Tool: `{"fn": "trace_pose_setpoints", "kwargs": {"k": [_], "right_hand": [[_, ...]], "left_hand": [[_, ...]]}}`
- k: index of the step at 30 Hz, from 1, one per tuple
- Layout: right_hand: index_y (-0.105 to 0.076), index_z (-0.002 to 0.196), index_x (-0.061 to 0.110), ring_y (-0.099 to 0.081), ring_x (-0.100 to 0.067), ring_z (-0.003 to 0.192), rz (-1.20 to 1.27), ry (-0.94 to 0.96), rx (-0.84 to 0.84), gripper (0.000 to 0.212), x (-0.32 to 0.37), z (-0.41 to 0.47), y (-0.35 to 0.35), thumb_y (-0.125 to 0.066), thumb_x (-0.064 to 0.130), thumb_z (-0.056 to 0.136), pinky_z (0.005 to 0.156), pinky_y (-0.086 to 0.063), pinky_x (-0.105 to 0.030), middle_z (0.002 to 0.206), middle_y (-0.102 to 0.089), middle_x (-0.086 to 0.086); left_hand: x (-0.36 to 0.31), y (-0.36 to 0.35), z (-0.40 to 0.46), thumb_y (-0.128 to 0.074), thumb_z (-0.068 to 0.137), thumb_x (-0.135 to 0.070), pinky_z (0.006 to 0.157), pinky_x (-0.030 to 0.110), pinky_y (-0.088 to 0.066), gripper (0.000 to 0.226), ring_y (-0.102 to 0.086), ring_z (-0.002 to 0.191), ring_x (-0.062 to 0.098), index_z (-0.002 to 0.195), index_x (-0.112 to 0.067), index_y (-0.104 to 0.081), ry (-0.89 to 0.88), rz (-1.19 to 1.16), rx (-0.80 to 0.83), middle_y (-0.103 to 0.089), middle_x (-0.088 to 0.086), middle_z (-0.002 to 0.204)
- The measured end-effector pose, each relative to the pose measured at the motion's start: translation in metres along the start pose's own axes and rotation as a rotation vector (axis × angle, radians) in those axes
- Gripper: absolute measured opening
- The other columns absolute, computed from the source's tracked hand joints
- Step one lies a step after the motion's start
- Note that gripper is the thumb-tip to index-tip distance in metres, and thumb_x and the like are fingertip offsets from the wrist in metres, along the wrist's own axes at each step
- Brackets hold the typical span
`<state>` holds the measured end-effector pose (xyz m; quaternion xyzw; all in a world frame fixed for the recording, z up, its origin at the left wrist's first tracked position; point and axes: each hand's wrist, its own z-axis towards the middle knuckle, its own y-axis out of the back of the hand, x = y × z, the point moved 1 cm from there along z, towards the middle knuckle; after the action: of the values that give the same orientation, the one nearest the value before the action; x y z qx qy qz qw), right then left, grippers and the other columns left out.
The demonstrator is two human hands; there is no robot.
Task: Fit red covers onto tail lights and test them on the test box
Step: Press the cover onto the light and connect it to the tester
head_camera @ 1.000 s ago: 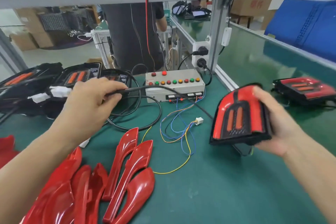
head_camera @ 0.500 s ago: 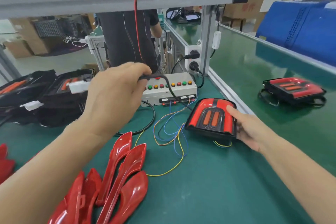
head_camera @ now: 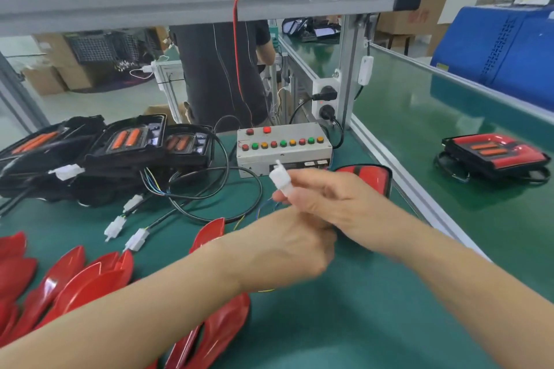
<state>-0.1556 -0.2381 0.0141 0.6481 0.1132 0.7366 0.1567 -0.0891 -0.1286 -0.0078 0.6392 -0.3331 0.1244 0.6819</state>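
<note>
Pinching white connector btwn right hand fingers, left hand curled below, grip hidden.

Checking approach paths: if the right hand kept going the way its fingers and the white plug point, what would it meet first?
Probably the test box: the right hand aims its white connector up-left at the box front, though depth is unclear.

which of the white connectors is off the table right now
The white connector pinched in the right hand, raised in front of the test box. The other white connectors lie on the green table.
</note>
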Motion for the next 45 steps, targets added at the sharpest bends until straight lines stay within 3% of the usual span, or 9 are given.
{"fn": "trace_pose_setpoints", "kwargs": {"k": [6, 8, 12, 15, 19, 26, 32, 40, 45], "right_hand": [[-0.062, 0.082, 0.011, -0.058, -0.008, 0.057, 0.481, -0.009, -0.382, 0.017, -0.003, 0.009, 0.014, -0.053, 0.014, 0.096, 0.053, -0.047, -0.016, 0.068, -0.064, 0.002], [-0.059, 0.085, 0.013, -0.054, -0.006, 0.051, 0.655, -0.022, -0.49, 0.016, -0.002, 0.007, 0.031, -0.049, 0.015, 0.097, 0.047, -0.043, -0.016, 0.066, -0.061, 0.004], [-0.057, 0.088, 0.014, -0.041, -0.006, 0.048, 0.82, -0.106, -0.512, 0.014, -0.007, 0.005, 0.038, -0.048, 0.022, 0.096, 0.044, -0.032, -0.015, 0.067, -0.056, 0.001], [-0.057, 0.099, 0.016, -0.04, -0.008, 0.051, 0.877, -0.153, -0.461, 0.023, -0.007, 0.006, 0.034, -0.048, 0.035, 0.091, 0.05, -0.032, -0.017, 0.066, -0.056, 0.001], [-0.058, 0.078, 0.017, -0.043, -0.007, 0.052, 0.915, -0.11, -0.478, 0.014, -0.006, 0.007, 0.038, -0.056, 0.03, 0.08, 0.049, -0.036, -0.017, 0.066, -0.057, 0.003], [-0.058, 0.078, 0.016, -0.044, -0.006, 0.053, 0.983, -0.051, -0.523, 0.013, -0.013, 0.014, 0.041, -0.058, 0.029, 0.078, 0.048, -0.039, -0.015, 0.067, -0.058, 0.003], [-0.071, 0.07, 0.019, -0.044, -0.007, 0.055, 0.941, -0.04, -0.549, 0.015, -0.024, 0.011, 0.039, -0.059, 0.024, 0.078, 0.049, -0.039, -0.015, 0.067, -0.06, 0.001], [-0.073, 0.09, 0.024, -0.052, 0.001, 0.055, 0.291, -0.072, -0.463, 0.02, -0.025, 0.014, 0.013, -0.065, 0.006, 0.088, 0.056, -0.043, -0.01, 0.066, -0.069, 0.006], [-0.071, 0.08, 0.029, -0.055, 0.005, 0.061, -0.038, -0.021, -0.458, 0.021, -0.02, 0.026, -0.005, -0.071, 0.009, 0.085, 0.061, -0.041, -0.006, 0.071, -0.07, 0.01]], "left_hand": [[0.0, 0.014, -0.011, -0.049, 0.085, -0.005, 0.075, 0.038, -0.043, 0.019, -0.056, 0.08, 0.027, 0.075, -0.01, -0.065, 0.087, -0.211, -0.484, -0.064, 0.009, 0.084], [0.009, 0.002, -0.019, -0.048, 0.078, -0.006, 0.062, 0.037, -0.043, 0.017, -0.052, 0.07, 0.029, 0.07, -0.008, -0.063, 0.435, -0.431, -0.572, -0.058, 0.009, 0.076], [0.041, -0.048, -0.009, -0.053, 0.081, -0.011, 0.08, 0.034, -0.048, 0.02, -0.061, 0.093, 0.027, 0.096, -0.014, -0.067, 1.195, -1.004, -0.047, -0.065, 0.004, 0.093], [0.041, -0.08, 0.019, -0.062, 0.08, -0.029, 0.075, 0.03, -0.049, 0.023, -0.062, 0.088, 0.024, 0.093, -0.011, -0.068, 1.198, -1.213, 0.174, -0.068, 0.005, 0.089], [0.043, -0.089, 0.022, -0.068, 0.073, -0.02, 0.056, 0.022, -0.041, 0.016, -0.054, 0.062, 0.013, 0.087, -0.011, -0.067, 1.24, -1.549, 0.1, -0.061, -0.001, 0.064], [0.047, -0.089, 0.016, -0.045, 0.085, 0.002, 0.062, 0.026, -0.05, 0.007, -0.061, 0.067, 0.022, 0.087, -0.004, -0.049, 1.346, -2.291, 0.085, -0.063, 0.014, 0.078], [0.057, -0.089, 0.002, -0.058, 0.083, -0.017, 0.036, 0.016, -0.025, 0.007, -0.036, 0.037, 0.006, 0.086, -0.011, -0.061, 1.375, -2.132, 0.198, -0.064, 0.003, 0.06], [0.077, -0.087, -0.042, -0.056, 0.085, 0.005, 0.058, 0.022, -0.037, 0.019, -0.059, 0.054, 0.01, 0.084, -0.008, -0.069, 1.339, -1.971, -0.389, -0.07, 0.004, 0.071], [0.074, -0.081, -0.049, -0.056, 0.09, -0.007, 0.062, 0.023, -0.031, 0.015, -0.048, 0.058, 0.01, 0.092, -0.002, -0.069, 1.175, -1.988, -0.391, -0.068, 0.002, 0.071]]}}
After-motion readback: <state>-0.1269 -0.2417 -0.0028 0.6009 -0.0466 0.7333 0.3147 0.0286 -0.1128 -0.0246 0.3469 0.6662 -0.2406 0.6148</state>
